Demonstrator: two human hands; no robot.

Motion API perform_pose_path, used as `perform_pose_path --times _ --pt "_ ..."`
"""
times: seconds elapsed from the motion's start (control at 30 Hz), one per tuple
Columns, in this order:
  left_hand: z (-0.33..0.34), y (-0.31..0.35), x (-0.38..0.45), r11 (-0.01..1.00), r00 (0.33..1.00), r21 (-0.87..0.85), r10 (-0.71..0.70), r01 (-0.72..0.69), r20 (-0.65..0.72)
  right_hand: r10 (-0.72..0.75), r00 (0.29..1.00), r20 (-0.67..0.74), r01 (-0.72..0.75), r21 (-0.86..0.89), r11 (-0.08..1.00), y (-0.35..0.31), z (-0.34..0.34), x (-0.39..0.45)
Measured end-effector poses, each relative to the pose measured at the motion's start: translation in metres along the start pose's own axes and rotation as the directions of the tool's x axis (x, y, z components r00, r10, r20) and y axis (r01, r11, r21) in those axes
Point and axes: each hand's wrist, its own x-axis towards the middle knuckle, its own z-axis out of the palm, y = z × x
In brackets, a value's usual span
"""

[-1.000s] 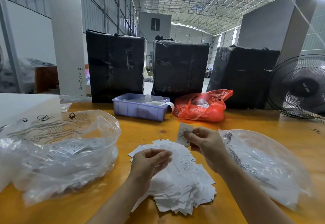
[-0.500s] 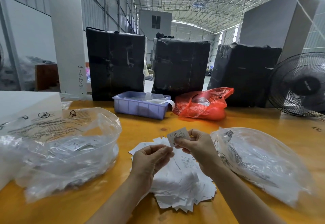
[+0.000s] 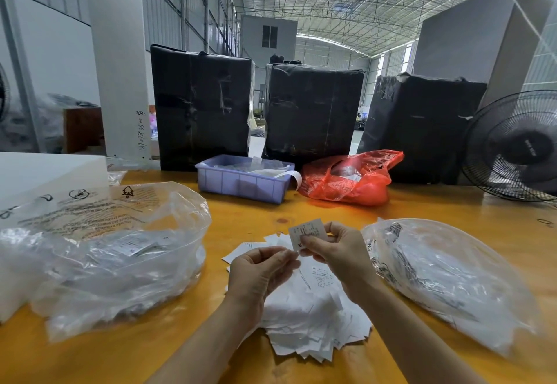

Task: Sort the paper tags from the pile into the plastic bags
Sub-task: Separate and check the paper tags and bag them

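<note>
At the centre of the frame, just below the middle, the right hand (image 3: pixel 337 251) pinches a single paper tag (image 3: pixel 307 232) between thumb and fingertips, holding it raised and tilted above the pile of paper tags (image 3: pixel 313 317); a letter "M" is legible near its lower edge. The left hand (image 3: pixel 259 275), directly to its left, has its fingers curled with the fingertips drawn together beside the tag's lower corner; whether they grip the tag or anything else cannot be told. Both hands hover over the pile, which lies spread on the yellow wooden table (image 3: pixel 247 226). At the left of the frame sits a clear plastic bag (image 3: pixel 114 251) with printed warning symbols, mouth open toward the pile, white tags showing inside. At the right lies a second clear plastic bag (image 3: pixel 452 278), flatter, with dark print. Toward the upper centre, along the table's far edge, stand a lavender plastic bin (image 3: pixel 241 183), a red plastic bag (image 3: pixel 346 183), three black-wrapped bales (image 3: pixel 313 112), and, at the right edge, a black fan (image 3: pixel 518 148).
</note>
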Motion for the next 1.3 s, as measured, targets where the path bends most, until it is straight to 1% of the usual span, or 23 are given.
perform_pose_path --times 0.13,0.27,0.37,0.43,0.5,0.6,0.7,0.77,0.83,0.87,0.93,1.0,1.03,1.1,1.2,1.23,1.3 --pt "0.0 -0.001 0.001 1.0 1.0 -0.005 0.002 -0.002 -0.01 -0.027 1.0 0.01 0.028 -0.037 0.999 0.001 0.002 -0.001" --pt "0.0 -0.001 0.002 1.0 0.999 -0.031 -0.008 0.007 -0.034 -0.03 0.998 0.055 0.033 -0.046 0.998 0.001 0.002 -0.002" --pt "0.0 0.0 0.003 0.999 0.998 -0.045 0.0 -0.002 -0.061 0.034 0.994 0.105 -0.028 -0.058 0.998 0.003 0.001 0.0" --pt "-0.001 0.0 0.003 0.999 0.998 -0.04 0.008 -0.011 -0.065 0.092 0.987 0.13 -0.088 -0.04 0.995 0.004 -0.001 0.002" --pt "-0.002 0.001 0.003 1.0 0.998 -0.029 0.01 -0.012 -0.066 0.114 0.983 0.145 -0.113 -0.016 0.993 0.003 -0.005 0.003" --pt "-0.002 0.0 0.002 1.0 0.998 0.014 0.018 -0.017 -0.056 0.077 0.989 0.13 -0.069 -0.062 0.996 0.003 -0.009 0.003" --pt "-0.001 -0.002 0.002 0.997 0.999 0.065 0.035 -0.033 -0.032 -0.015 0.995 0.103 0.034 -0.187 0.982 0.006 -0.008 0.004" --pt "-0.001 -0.003 0.002 0.995 0.998 0.086 0.049 -0.045 -0.04 -0.088 0.991 0.101 0.113 -0.276 0.954 0.008 -0.005 0.005" --pt "-0.001 -0.004 0.003 0.993 0.996 0.102 0.058 -0.052 -0.061 -0.144 0.98 0.14 0.185 -0.352 0.917 0.009 -0.003 0.005" --pt "-0.001 -0.004 0.003 0.993 0.996 0.107 0.062 -0.054 -0.069 -0.144 0.974 0.172 0.2 -0.373 0.906 0.009 -0.002 0.005" --pt "-0.001 -0.004 0.003 0.991 0.995 0.127 0.064 -0.053 -0.081 -0.068 0.963 0.26 0.165 -0.371 0.914 0.009 0.0 0.003" --pt "-0.001 -0.004 0.003 0.985 0.993 0.164 0.064 -0.047 -0.103 0.02 0.934 0.357 0.121 -0.368 0.922 0.01 0.001 0.001" --pt "-0.001 -0.004 0.003 0.984 0.992 0.175 0.062 -0.042 -0.112 0.04 0.922 0.386 0.115 -0.372 0.921 0.01 0.002 0.0" --pt "-0.001 -0.004 0.003 0.984 0.991 0.173 0.058 -0.036 -0.122 0.028 0.909 0.416 0.149 -0.388 0.91 0.008 0.003 0.0" --pt "0.0 -0.003 0.003 0.992 0.986 0.123 0.048 -0.028 -0.161 -0.003 0.859 0.512 0.26 -0.432 0.863 0.007 0.003 -0.002" --pt "0.001 -0.003 0.002 0.996 0.984 0.092 0.035 -0.019 -0.175 0.011 0.844 0.536 0.266 -0.436 0.86 0.008 0.005 -0.004" --pt "0.003 -0.001 0.001 1.0 0.982 -0.011 -0.004 0.002 -0.189 0.018 0.842 0.539 0.261 -0.437 0.861 0.009 0.008 -0.005"
